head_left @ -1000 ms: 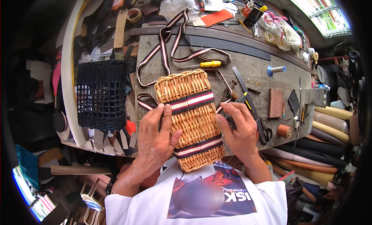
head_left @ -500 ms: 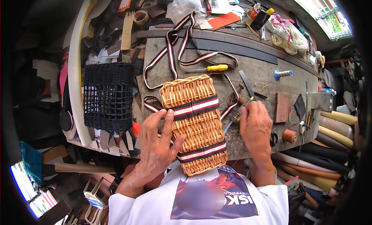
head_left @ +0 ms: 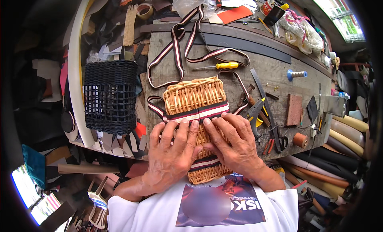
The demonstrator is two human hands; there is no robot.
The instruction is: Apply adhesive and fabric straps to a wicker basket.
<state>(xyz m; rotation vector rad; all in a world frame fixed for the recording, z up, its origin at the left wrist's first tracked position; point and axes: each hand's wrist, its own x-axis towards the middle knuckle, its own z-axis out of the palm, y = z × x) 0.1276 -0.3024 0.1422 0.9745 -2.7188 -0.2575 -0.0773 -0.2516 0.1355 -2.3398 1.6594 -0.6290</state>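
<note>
— What lay to the left?
— I noted a dark woven basket [head_left: 110,97], a tape roll [head_left: 149,11] beyond it.
— And right?
— I logged a brown block [head_left: 294,110], a thread spool [head_left: 300,139] near it, rolled sheets [head_left: 346,135] past the bench [head_left: 272,71].

The wicker basket [head_left: 195,96] is showing a golden-tan weave, while its webbing bands [head_left: 214,110] are running in black, maroon and cream stripes. The screwdriver handle [head_left: 227,65] is showing yellow, the latticed basket [head_left: 109,72] black.
</note>
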